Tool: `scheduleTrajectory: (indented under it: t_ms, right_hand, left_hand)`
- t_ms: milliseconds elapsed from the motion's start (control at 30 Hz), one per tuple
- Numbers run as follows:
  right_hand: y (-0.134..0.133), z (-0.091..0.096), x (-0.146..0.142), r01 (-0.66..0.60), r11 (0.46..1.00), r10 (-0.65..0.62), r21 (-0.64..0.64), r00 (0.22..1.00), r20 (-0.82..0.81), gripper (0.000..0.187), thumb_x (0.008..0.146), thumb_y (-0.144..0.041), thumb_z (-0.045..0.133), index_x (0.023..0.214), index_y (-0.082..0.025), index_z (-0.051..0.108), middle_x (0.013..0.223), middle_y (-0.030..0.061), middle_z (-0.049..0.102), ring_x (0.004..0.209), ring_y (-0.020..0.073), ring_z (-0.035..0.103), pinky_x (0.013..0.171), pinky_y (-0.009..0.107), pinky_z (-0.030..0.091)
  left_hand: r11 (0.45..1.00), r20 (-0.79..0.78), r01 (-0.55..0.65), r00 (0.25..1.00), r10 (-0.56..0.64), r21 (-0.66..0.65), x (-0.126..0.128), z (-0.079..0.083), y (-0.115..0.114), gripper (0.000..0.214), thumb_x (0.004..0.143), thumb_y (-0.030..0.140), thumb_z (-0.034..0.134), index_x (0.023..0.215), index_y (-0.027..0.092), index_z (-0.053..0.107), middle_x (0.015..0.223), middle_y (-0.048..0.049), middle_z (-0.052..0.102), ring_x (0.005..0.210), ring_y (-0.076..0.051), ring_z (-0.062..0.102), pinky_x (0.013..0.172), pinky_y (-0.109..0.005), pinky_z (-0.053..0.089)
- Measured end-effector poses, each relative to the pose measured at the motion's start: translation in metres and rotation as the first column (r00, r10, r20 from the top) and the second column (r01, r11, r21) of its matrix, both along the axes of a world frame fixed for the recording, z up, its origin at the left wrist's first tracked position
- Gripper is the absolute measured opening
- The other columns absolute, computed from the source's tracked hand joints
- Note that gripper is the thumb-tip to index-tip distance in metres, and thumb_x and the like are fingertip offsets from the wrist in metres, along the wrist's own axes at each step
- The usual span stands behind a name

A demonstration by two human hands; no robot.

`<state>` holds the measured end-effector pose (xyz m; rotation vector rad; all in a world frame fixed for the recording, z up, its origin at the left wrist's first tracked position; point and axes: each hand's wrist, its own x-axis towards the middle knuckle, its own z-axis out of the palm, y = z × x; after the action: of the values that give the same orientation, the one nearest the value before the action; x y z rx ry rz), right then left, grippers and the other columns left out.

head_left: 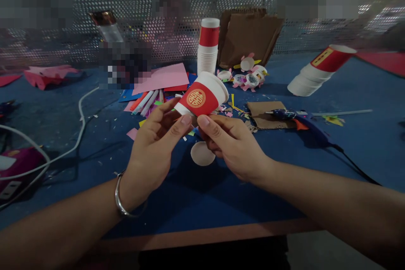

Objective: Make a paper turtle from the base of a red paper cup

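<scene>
A white paper cup (pixel 202 97) with a red band and a gold emblem is held up over the table, tilted with its rim toward the upper right. My left hand (pixel 158 135) grips its lower left end between thumb and fingers; a silver bangle circles that wrist. My right hand (pixel 230 143) pinches the cup's lower edge from the right, thumb on top. Just below the hands, a small round white disc (pixel 203 154), perhaps a cup base, lies on the blue table.
A glue gun (pixel 310 126) rests by a cardboard piece (pixel 268 114) at right. Stacked cups (pixel 208 46) stand behind; another stack (pixel 321 69) leans at right. Paper figures (pixel 249 76), pink paper (pixel 164 78), markers (pixel 147 102) and scraps lie around. A white cable (pixel 80 122) crosses the left.
</scene>
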<state>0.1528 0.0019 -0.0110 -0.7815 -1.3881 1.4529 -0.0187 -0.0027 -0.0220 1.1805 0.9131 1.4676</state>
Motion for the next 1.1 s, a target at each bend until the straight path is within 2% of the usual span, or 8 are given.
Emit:
scheduleTrajectory:
  t_ms: [133,300,400,500,767,900,1100]
  right_hand:
    - [0.0,-0.001,0.0,0.001,1.0,-0.001,0.009,1.0,-0.01,0.06,0.094,-0.067,0.08,0.069,-0.021,0.05,0.066,-0.0057,0.043,0.058,0.0067,0.033,0.048,0.025,0.023]
    - [-0.002,0.0,0.0,0.005,0.999,-0.006,0.048,1.0,0.023,0.062,0.094,-0.071,0.077,0.07,-0.021,0.05,0.066,-0.0056,0.042,0.057,0.0068,0.034,0.048,0.025,0.023]
    - [-0.002,-0.001,0.0,0.009,0.998,-0.011,0.067,0.999,0.033,0.065,0.094,-0.075,0.074,0.069,-0.021,0.049,0.066,-0.0055,0.041,0.058,0.0069,0.034,0.048,0.025,0.024]
    - [-0.002,-0.001,0.0,0.004,0.998,-0.005,0.061,1.0,0.02,0.062,0.094,-0.071,0.077,0.07,-0.021,0.049,0.067,-0.0056,0.042,0.058,0.0069,0.035,0.048,0.025,0.024]
    - [-0.004,-0.001,0.0,0.023,0.994,-0.027,0.103,0.999,0.042,0.062,0.098,-0.073,0.072,0.071,-0.021,0.051,0.068,-0.0047,0.043,0.061,0.008,0.037,0.049,0.026,0.026]
    - [-0.004,-0.002,0.0,0.041,0.991,-0.048,0.126,0.998,0.049,0.062,0.099,-0.072,0.071,0.07,-0.021,0.049,0.067,-0.0053,0.041,0.061,0.0082,0.037,0.051,0.026,0.028]
    - [-0.007,-0.001,0.001,0.052,0.988,-0.062,0.147,0.996,0.065,0.063,0.099,-0.071,0.071,0.069,-0.021,0.048,0.065,-0.0057,0.043,0.059,0.0074,0.037,0.052,0.026,0.03]
  left_hand:
    - [0.999,0.085,0.036,0.996,-0.033,-0.033,-0.001,0.001,0.002,0.03,0.094,0.041,0.09,0.119,0.028,0.078,0.123,-0.005,0.083,0.115,-0.026,0.081,0.1,-0.043,0.071]
    - [1.0,0.042,-0.024,0.999,0.024,-0.005,0.003,0.007,-0.003,0.038,0.088,0.043,0.095,0.119,0.027,0.079,0.117,-0.0031,0.085,0.11,-0.022,0.082,0.1,-0.037,0.07]
    - [0.998,-0.012,-0.059,0.998,0.059,0.012,0.004,0.009,-0.005,0.044,0.087,0.045,0.096,0.123,0.026,0.078,0.115,-0.004,0.085,0.108,-0.023,0.082,0.1,-0.04,0.069]
    - [0.998,-0.069,-0.056,0.996,0.059,0.041,0.002,0.008,-0.005,0.047,0.088,0.047,0.095,0.127,0.026,0.077,0.119,-0.006,0.085,0.11,-0.025,0.081,0.099,-0.042,0.069]
    - [0.974,-0.224,-0.094,0.965,0.14,0.204,-0.001,0.012,-0.01,0.039,0.091,0.044,0.092,0.125,0.028,0.08,0.117,-0.0052,0.084,0.107,-0.028,0.081,0.093,-0.043,0.071]
    - [0.973,-0.241,-0.073,0.962,0.126,0.219,-0.001,0.013,-0.012,0.041,0.089,0.04,0.094,0.127,0.031,0.08,0.125,-0.003,0.083,0.116,-0.029,0.081,0.104,-0.046,0.07]
    - [0.955,-0.243,-0.082,0.957,0.156,0.286,0.0,0.009,-0.015,0.045,0.088,0.031,0.096,0.131,0.031,0.08,0.131,-0.002,0.081,0.12,-0.026,0.08,0.108,-0.041,0.068]
